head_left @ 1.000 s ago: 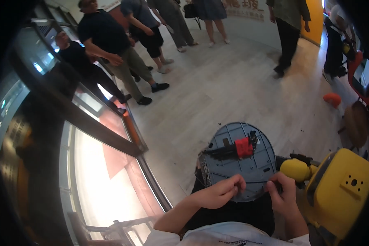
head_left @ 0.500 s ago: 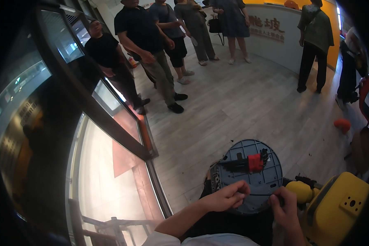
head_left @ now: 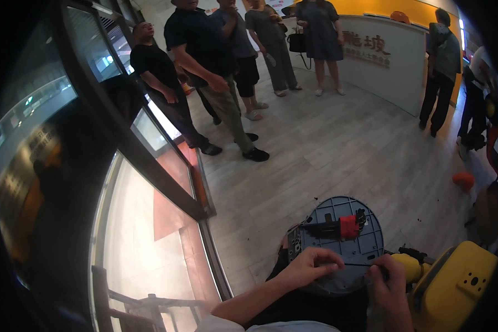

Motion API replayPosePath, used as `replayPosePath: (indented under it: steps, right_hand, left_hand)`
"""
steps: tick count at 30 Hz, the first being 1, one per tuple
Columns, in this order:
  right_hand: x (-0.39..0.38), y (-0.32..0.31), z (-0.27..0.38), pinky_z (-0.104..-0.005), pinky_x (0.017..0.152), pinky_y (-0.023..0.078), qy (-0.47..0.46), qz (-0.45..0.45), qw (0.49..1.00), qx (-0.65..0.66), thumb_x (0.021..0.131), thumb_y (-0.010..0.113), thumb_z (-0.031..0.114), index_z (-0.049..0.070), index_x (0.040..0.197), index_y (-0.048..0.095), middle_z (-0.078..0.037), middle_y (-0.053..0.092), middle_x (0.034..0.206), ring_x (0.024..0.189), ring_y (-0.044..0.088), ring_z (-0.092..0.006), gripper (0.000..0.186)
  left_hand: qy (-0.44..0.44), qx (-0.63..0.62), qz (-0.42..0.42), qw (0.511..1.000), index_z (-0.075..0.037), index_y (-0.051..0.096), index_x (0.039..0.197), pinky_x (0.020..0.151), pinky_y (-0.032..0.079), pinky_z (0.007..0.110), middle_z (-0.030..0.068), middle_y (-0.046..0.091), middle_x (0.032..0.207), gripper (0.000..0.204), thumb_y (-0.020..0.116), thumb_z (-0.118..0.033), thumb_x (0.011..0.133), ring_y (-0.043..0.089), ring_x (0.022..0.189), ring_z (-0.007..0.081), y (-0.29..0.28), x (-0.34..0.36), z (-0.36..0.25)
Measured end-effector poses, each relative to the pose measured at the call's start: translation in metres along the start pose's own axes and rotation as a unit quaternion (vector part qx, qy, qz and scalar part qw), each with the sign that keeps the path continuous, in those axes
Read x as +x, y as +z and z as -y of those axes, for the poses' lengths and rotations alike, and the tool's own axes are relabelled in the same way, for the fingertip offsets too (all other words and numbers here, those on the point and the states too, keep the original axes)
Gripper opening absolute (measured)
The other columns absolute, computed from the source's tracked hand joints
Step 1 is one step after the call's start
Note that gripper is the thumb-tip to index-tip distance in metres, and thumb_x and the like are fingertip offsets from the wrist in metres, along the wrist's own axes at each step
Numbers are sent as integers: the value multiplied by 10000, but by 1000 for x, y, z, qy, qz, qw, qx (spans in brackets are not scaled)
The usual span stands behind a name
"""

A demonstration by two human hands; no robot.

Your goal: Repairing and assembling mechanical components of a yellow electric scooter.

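Note:
A thin black rod, which looks like a hex key (head_left: 357,264), stretches between my two hands. My right hand (head_left: 390,282) pinches its right end between thumb and fingers. My left hand (head_left: 315,266) is curled with its fingertips at the rod's left end. Both hands are above a round grey ribbed plate (head_left: 337,206), tilted in front of my lap. On the plate lies a set of black hex keys in a red holder (head_left: 348,227). My palms hide the plate's near part.
A yellow machine part (head_left: 459,288) with a bolt plate stands at my right, close to the right hand. Glass doors (head_left: 149,221) run along the left. Several people stand beyond on the wood-look floor (head_left: 304,160), before a white counter (head_left: 379,77). An orange-red object (head_left: 463,181) lies right.
My view has shifted slightly, so the people appear further right. Both hands stay over the plate with the black rod between them, the right one turned a little.

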State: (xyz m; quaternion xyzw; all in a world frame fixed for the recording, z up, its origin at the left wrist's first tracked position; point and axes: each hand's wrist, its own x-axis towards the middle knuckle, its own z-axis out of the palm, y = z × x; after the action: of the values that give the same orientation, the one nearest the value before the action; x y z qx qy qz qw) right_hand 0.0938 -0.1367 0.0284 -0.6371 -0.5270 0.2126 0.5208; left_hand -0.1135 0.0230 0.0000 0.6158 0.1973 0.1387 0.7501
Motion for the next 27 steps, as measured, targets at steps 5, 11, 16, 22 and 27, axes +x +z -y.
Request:
replayPosePath:
  steps: [5, 11, 16, 22, 27]
  right_hand:
    - [9, 1, 12, -344, 557, 411, -23, 32, 999, -25, 916, 654, 0, -10, 902, 605, -108, 533, 701, 582, 526, -207, 52]
    - [22, 6, 22, -341, 570, 426, -21, 44, 998, -32, 923, 666, 0, 8, 947, 606, -117, 561, 741, 602, 550, -252, 65]
    - [16, -4, 10, -359, 573, 453, -8, 65, 991, -113, 913, 675, 10, 29, 940, 597, -118, 585, 756, 622, 593, -294, 85]
    - [8, -3, 13, -378, 563, 464, -37, 72, 984, -160, 905, 693, 21, 35, 944, 600, -122, 608, 774, 637, 617, -317, 102]
    - [12, 2, 9, -383, 553, 489, -74, 54, 979, -181, 892, 718, 15, 38, 965, 633, -106, 629, 780, 632, 635, -311, 114]
  left_hand:
    - [-43, 31, -30, 998, -14, 718, 1174, 926, 547, 283, 81, 783, 1014, 188, 693, -92, 1004, 726, 998, 139, -3, -1, -3]
    - [-31, 26, -110, 993, 19, 735, 1095, 688, 507, 171, 91, 782, 956, 263, 806, 23, 841, 635, 724, 34, -15, -22, -27]
    - [18, 46, -124, 991, 22, 740, 1061, 661, 479, 168, 91, 777, 946, 300, 832, 71, 780, 610, 712, 21, -24, -11, -10]
    - [62, 178, -154, 970, 44, 739, 1126, 813, 547, 221, 100, 787, 1002, 215, 699, 77, 917, 728, 925, 126, 8, -14, -10]
    - [104, 213, -174, 956, 30, 736, 1185, 880, 558, 253, 127, 792, 1045, 262, 644, 83, 946, 746, 973, 158, 9, -13, -6]
